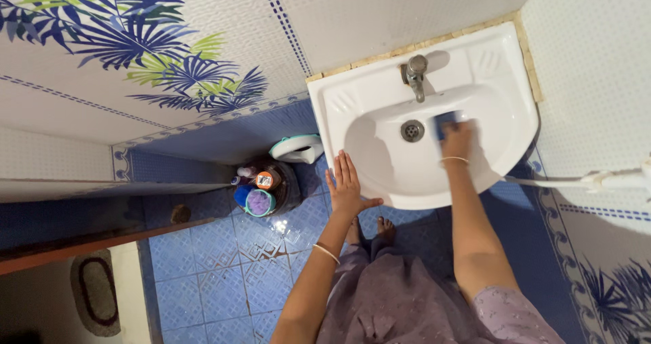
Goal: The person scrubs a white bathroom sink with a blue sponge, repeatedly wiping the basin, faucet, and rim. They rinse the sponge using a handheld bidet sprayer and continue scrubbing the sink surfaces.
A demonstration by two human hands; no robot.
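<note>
- The right hand (459,140) is curled down over a blue scrubbing sponge (445,120), pressing it against the inside of the white washbasin (502,93), just beside the drain (411,130). The hand is blurred, so the exact finger grip cannot be made out.
- The left hand (347,188) lies open and flat, fingers spread, on the basin's front-left rim as a brace.
- To scrub well here, I judge steady downward pressure and short overlapping strokes around the drain suit best, with the flat palm keeping the body balanced.
- The basin is smooth, glossy ceramic, rounded at the front, with soap recesses moulded at both back corners.
- A dull metal tap (415,72) stands at the back centre, its spout over the bowl.
- Thin bangles circle both wrists.
- Below left, a dark bucket (288,181) holding bottles sits on glossy blue patterned floor tiles (217,262).
</note>
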